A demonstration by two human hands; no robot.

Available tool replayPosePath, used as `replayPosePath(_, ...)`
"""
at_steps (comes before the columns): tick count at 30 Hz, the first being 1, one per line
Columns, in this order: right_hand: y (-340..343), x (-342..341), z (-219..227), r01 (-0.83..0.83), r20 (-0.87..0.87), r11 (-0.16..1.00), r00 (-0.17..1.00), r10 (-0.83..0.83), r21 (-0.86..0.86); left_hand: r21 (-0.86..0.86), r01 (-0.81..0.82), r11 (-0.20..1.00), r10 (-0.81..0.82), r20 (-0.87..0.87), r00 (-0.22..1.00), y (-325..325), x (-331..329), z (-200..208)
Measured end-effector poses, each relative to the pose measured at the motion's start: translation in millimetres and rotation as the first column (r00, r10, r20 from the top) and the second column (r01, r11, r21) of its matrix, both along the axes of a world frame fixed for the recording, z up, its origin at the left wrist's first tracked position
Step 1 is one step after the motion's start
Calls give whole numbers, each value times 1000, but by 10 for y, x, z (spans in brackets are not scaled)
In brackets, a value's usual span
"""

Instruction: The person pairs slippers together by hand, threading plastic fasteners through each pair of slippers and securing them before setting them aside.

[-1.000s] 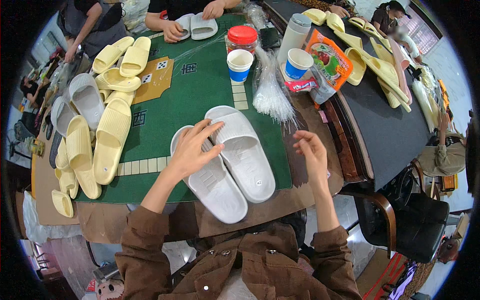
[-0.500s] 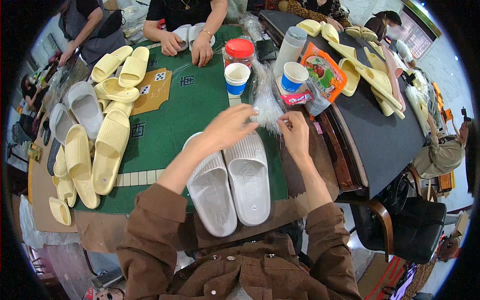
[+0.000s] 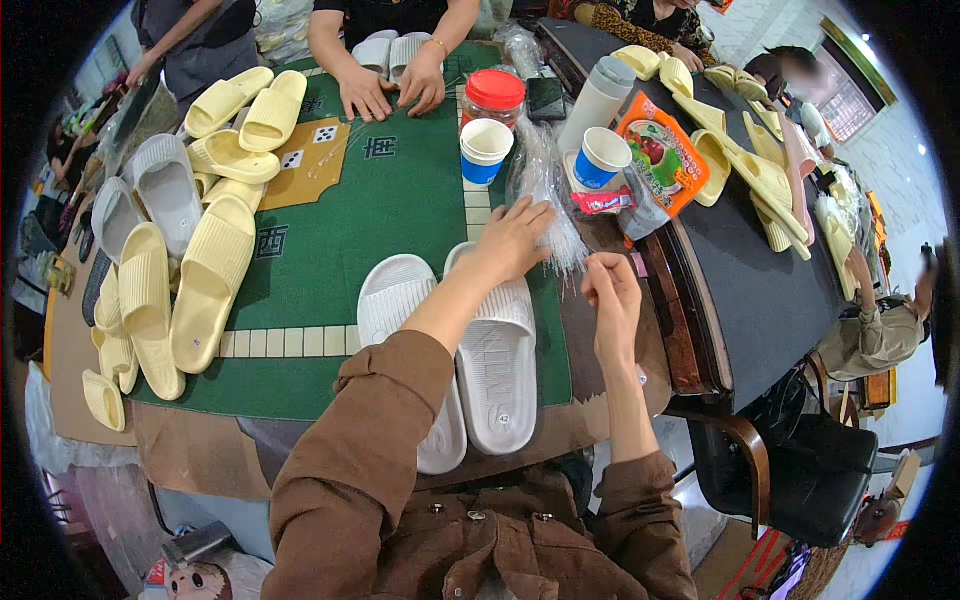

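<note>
My left hand (image 3: 515, 240) lies over the near part of a bundle of thin clear plastic strands (image 3: 566, 248), its fingers stretched out and close together. To the right of the strand ends, my right hand (image 3: 612, 288) is raised with thumb and fingers pinched. What it pinches, if anything, is too fine to make out. A pair of light grey ribbed slide slippers stands in front of me, toes away. My left forearm crosses over the left slipper (image 3: 396, 282) and hides part of it. The right slipper (image 3: 500, 380) shows a small round sticker on its heel.
Yellow slippers (image 3: 212, 290) and grey slippers (image 3: 168, 190) pile up at left on the green mat (image 3: 400, 200). Paper cups (image 3: 486, 150), a red-lidded jar (image 3: 494, 92), a bottle (image 3: 600, 95) and an orange packet (image 3: 660, 150) stand beyond. A co-worker's hands (image 3: 390, 88) work opposite.
My left hand has moved right and down onto the strands, its forearm now across the slippers. My right hand has shifted slightly right and down, still pinched. The view has tilted a little.
</note>
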State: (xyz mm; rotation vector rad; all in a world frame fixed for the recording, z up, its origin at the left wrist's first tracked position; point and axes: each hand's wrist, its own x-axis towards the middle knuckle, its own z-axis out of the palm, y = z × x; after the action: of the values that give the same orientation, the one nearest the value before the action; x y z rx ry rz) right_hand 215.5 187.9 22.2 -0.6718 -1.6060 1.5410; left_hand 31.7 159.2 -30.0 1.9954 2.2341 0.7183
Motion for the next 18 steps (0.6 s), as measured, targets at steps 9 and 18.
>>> replayPosePath(9, -457, 342, 316, 7, 180, 983, 983, -41, 184, -1, -36, 999, 36, 38, 999, -40, 6, -40)
replayPosePath(18, -933, 1062, 893, -167, -199, 969, 959, 202, 180, 86, -11, 996, 9, 23, 1000, 22, -2, -110)
